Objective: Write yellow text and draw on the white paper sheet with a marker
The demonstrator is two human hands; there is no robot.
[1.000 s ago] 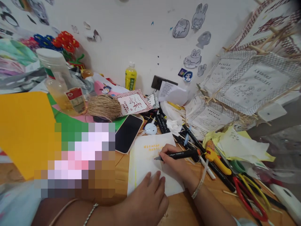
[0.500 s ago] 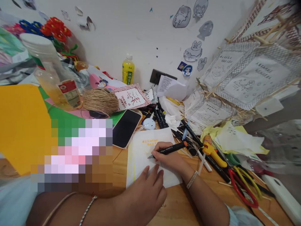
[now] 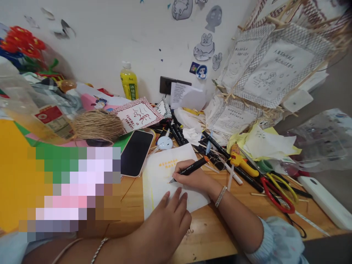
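Note:
My right hand (image 3: 189, 177) grips a black marker (image 3: 194, 166) with an orange end, its tip down at the white paper (image 3: 156, 190). Orange handwriting runs along the upper part of the sheet, and faint yellow marks show down its left side. My left hand (image 3: 167, 220) lies flat over the lower part of the paper, fingers spread and holding nothing. Just beyond the sheet are a phone (image 3: 137, 152) with a dark screen and a light-blue round object (image 3: 164, 143).
Behind stand a ball of twine (image 3: 97, 126), a yellow drink bottle (image 3: 128, 81) and a paper-and-stick lantern (image 3: 269, 73). To the right lie several black markers, a yellow glue gun (image 3: 243, 163), red-handled scissors (image 3: 277, 196) and a white power strip (image 3: 324, 201). An orange sheet (image 3: 16, 183) is at left.
The camera view has turned to the right, so the scene sits further left. The marker tip has moved slightly over the paper, and the left hand stays on the sheet.

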